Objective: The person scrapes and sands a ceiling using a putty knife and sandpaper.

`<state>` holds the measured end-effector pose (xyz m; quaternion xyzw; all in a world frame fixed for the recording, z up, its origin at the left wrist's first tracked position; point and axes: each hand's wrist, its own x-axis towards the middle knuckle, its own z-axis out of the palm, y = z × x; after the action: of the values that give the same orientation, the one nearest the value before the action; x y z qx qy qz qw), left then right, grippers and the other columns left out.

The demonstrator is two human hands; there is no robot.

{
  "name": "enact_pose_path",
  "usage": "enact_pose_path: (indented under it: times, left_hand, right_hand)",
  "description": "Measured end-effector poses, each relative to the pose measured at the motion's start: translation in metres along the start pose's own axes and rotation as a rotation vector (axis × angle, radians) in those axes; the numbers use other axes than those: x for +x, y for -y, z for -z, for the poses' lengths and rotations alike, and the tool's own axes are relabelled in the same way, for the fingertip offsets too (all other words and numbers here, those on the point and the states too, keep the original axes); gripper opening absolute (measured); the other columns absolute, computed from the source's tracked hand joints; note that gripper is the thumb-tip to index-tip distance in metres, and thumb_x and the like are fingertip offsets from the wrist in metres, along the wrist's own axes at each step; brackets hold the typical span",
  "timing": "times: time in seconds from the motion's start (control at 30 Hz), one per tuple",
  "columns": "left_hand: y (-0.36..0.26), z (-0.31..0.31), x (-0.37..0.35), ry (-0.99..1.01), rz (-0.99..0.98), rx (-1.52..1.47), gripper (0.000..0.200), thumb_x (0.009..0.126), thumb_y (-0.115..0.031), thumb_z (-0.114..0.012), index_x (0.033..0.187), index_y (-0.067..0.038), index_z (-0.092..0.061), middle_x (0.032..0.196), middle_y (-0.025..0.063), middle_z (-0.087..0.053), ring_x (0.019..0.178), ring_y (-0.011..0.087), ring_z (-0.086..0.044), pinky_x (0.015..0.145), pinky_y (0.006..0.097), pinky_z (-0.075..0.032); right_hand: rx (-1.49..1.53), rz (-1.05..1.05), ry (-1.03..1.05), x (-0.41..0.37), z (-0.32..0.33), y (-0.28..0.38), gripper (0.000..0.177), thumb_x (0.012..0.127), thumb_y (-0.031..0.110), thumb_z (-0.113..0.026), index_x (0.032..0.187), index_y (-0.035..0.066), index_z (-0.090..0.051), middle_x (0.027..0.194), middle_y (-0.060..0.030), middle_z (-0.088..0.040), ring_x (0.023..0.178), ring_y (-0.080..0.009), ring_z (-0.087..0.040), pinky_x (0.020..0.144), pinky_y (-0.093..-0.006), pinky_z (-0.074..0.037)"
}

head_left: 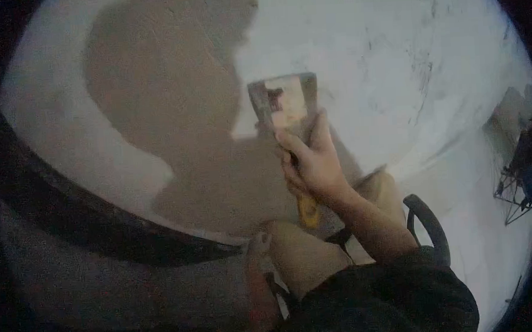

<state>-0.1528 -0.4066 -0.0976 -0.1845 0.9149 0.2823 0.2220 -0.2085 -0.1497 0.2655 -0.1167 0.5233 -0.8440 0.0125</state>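
Observation:
My right hand is closed around a wide putty knife, its blade pointing up and away over a pale surface. The thumb lies along the near left of the blade and a finger stretches along its right side. The blade is shiny and mirrors a bright patch with a dark shape in it. Below my fist sticks out the yellow end of the handle. In dim light, my left hand rests beside my left knee, its fingers not clearly visible.
A large dark shadow covers the left part of the pale surface, which has dark smudges at upper right. Dark chair armrests flank my legs. A thin dark metal frame stands at far right. A dark band runs along the lower left edge.

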Motion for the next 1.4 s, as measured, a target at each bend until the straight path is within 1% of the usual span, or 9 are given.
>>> enact_pose_path:
  times: [0.13,0.2,0.27,0.43,0.53,0.9,1.07,1.2,1.4]
  left_hand:
    - [-0.023,0.012,-0.013,-0.238,-0.177,-0.028,0.058,0.090,-0.043,-0.051,0.135,-0.008,-0.038,0.132,0.0167,-0.046,0.115,0.0363,-0.048,0.095,0.0469,-0.038]
    - [-0.057,0.018,-0.040,-0.333,-0.159,-0.005,0.054,0.092,-0.043,-0.046,0.135,-0.011,-0.041,0.131,0.0185,-0.045,0.119,0.0372,-0.045,0.098,0.0485,-0.036]
    - [-0.047,-0.017,-0.027,-0.397,-0.484,0.082,0.054,0.092,-0.041,-0.048,0.137,-0.013,-0.039,0.136,0.0177,-0.039,0.122,0.0381,-0.041,0.100,0.0485,-0.034]
    - [-0.159,-0.032,-0.091,-0.424,-1.094,0.095,0.059,0.083,-0.032,-0.062,0.135,-0.011,-0.042,0.140,0.0177,-0.037,0.129,0.0347,-0.036,0.106,0.0569,-0.021]
    - [-0.182,-0.052,-0.091,-0.505,-1.216,0.038,0.054,0.083,-0.021,-0.061,0.134,-0.011,-0.044,0.142,0.0154,-0.034,0.130,0.0341,-0.035,0.106,0.0578,-0.022]
    - [-0.249,0.077,-0.074,-0.979,-1.387,-0.040,0.033,0.080,-0.008,-0.064,0.112,0.000,-0.060,0.124,0.0149,-0.055,0.122,0.0329,-0.047,0.105,0.0515,-0.032]
    - [-0.259,0.074,-0.083,-0.944,-1.312,0.049,0.039,0.078,-0.004,-0.064,0.117,0.000,-0.057,0.127,0.0171,-0.052,0.118,0.0342,-0.049,0.102,0.0477,-0.039]
    - [-0.206,0.019,-0.049,-0.581,-1.191,0.028,0.047,0.084,-0.006,-0.057,0.130,-0.005,-0.047,0.140,0.0152,-0.038,0.125,0.0318,-0.042,0.106,0.0455,-0.035]
    - [0.004,0.075,-0.005,-0.625,-0.341,0.216,0.048,0.085,-0.009,-0.057,0.131,-0.005,-0.045,0.141,0.0160,-0.036,0.126,0.0329,-0.039,0.106,0.0466,-0.034]
  right_hand:
    - [-0.481,0.056,0.010,-0.056,0.089,-0.114,0.053,0.083,0.010,-0.057,0.121,0.002,-0.022,0.107,-0.0128,-0.042,0.089,-0.0157,-0.051,0.073,-0.0299,-0.047]
    - [-0.229,-0.489,-0.032,-0.100,0.116,-0.117,0.064,0.083,0.005,-0.057,0.132,0.004,-0.015,0.109,-0.0154,-0.047,0.079,-0.0199,-0.056,0.058,-0.0292,-0.049]
    - [-0.110,-0.404,-0.107,-0.143,0.169,-0.172,0.062,0.083,0.000,-0.055,0.131,0.007,-0.017,0.104,-0.0132,-0.049,0.065,-0.0183,-0.055,0.048,-0.0291,-0.048]
    - [0.048,-1.002,-0.093,-0.170,0.227,-0.168,0.069,0.085,0.007,-0.061,0.137,0.010,-0.017,0.101,-0.0133,-0.054,0.072,-0.0213,-0.058,0.055,-0.0300,-0.050]
    - [-0.310,-0.804,0.140,-0.162,0.224,-0.190,0.073,0.087,0.012,-0.061,0.142,0.011,-0.014,0.107,-0.0122,-0.055,0.078,-0.0202,-0.057,0.061,-0.0290,-0.049]
    - [0.165,-0.680,0.277,-0.089,0.133,-0.093,0.053,0.092,0.012,-0.054,0.137,0.011,-0.026,0.099,-0.0047,-0.052,0.077,-0.0104,-0.052,0.063,-0.0239,-0.045]
    - [0.097,-0.677,0.306,-0.094,0.156,-0.098,0.052,0.092,0.015,-0.056,0.133,0.003,-0.028,0.102,-0.0089,-0.054,0.082,-0.0154,-0.055,0.070,-0.0283,-0.047]
    - [-0.613,-0.442,0.248,-0.116,0.206,-0.170,0.055,0.091,0.024,-0.056,0.136,0.003,-0.033,0.105,-0.0144,-0.057,0.080,-0.0238,-0.055,0.074,-0.0353,-0.047]
    - [-1.053,-0.760,0.636,-0.115,0.197,-0.117,0.050,0.091,0.024,-0.054,0.133,0.001,-0.039,0.118,-0.0211,-0.055,0.107,-0.0297,-0.055,0.092,-0.0355,-0.042]
